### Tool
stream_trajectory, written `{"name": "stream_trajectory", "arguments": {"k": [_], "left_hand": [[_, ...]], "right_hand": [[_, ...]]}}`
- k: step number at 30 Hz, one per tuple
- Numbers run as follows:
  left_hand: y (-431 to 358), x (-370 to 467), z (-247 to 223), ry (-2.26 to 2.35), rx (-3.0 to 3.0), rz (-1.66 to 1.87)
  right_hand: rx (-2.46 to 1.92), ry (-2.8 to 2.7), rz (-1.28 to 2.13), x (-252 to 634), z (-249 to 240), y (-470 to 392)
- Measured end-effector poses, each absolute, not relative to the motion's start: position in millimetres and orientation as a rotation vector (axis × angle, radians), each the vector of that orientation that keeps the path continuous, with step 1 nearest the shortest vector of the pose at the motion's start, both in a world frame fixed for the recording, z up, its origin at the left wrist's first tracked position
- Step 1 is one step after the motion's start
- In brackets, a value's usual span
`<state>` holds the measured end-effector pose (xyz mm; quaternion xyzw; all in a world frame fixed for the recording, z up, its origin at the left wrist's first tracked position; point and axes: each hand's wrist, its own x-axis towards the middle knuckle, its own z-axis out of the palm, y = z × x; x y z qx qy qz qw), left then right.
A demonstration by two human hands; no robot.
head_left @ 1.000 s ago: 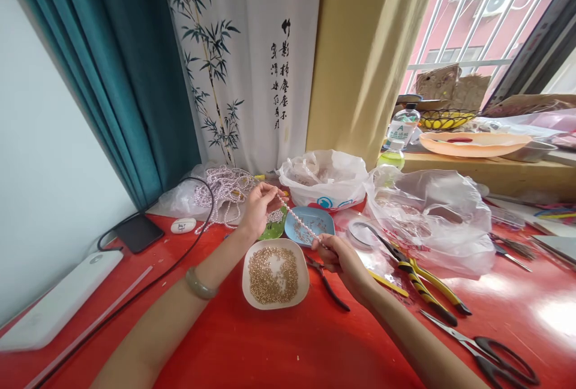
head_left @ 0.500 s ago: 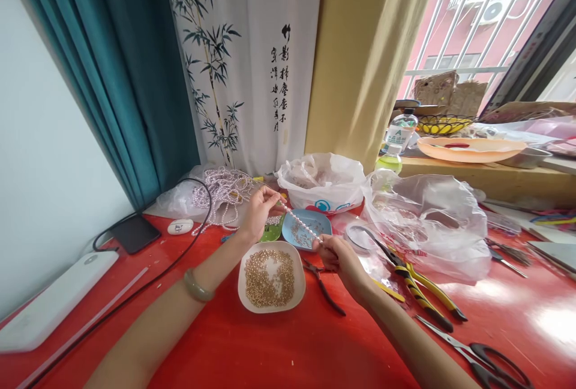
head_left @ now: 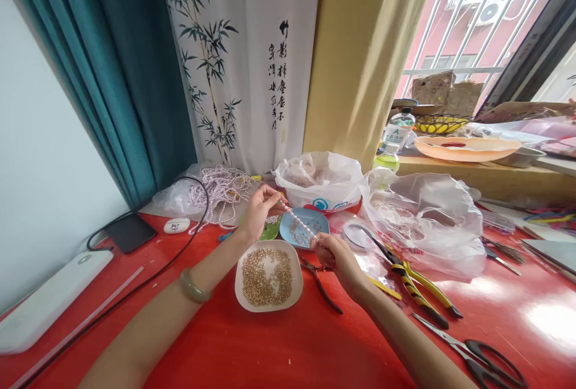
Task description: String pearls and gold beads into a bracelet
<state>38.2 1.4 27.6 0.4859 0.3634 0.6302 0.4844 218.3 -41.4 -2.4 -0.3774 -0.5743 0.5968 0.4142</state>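
A short strand of pale pink beads is stretched between my two hands, slanting down to the right above a blue tray. My left hand pinches its upper end, beside a green dish. The lower end is pinched in my right hand, fingers curled in. Below my left hand sits a white square dish of gold beads. Small beads lie in the blue tray.
Small pliers, yellow-black pliers and scissors lie on the right. Plastic bags and a white bag-lined bowl stand behind. Bead strings, a phone and a black cable are left.
The whole view has shifted slightly, so things appear a little further left. Both hands keep their hold on the strand, with hardly any visible movement.
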Motion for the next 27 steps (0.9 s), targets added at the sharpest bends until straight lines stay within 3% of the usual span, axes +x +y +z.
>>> {"name": "stream_trajectory", "arguments": {"k": [27], "left_hand": [[-1.3, 44.6, 19.1, 0.912, 1.293, 1.448]], "right_hand": [[-0.922, -1.423, 1.540, 216.1, -5.3, -40.5]]}}
